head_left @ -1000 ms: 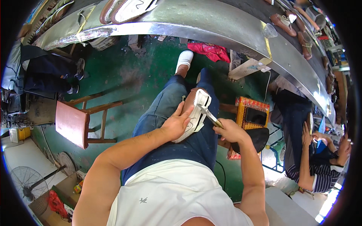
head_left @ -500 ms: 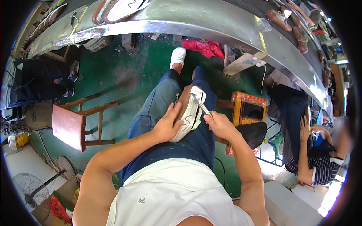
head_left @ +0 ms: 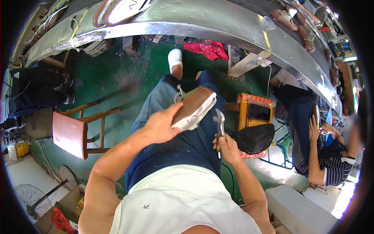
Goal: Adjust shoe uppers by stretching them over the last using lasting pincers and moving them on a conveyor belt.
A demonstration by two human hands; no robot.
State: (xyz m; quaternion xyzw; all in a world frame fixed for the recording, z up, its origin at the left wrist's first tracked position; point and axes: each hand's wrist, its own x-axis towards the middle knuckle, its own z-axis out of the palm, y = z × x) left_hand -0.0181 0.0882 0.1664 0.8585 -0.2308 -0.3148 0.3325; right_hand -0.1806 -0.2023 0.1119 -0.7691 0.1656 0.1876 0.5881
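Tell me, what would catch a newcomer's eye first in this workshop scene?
Most striking is the brown shoe with a white sole, held up over the lap in the grip of the left hand. Just right of it, the right hand grips metal pliers, their head up near the shoe's sole. A long shiny metal bench curves across the top, with more shoes on it, and a reddish wooden stool stands on the green floor at left.

left hand (head_left: pixel 160 126) and right hand (head_left: pixel 228 148) raised, fingers curled closed
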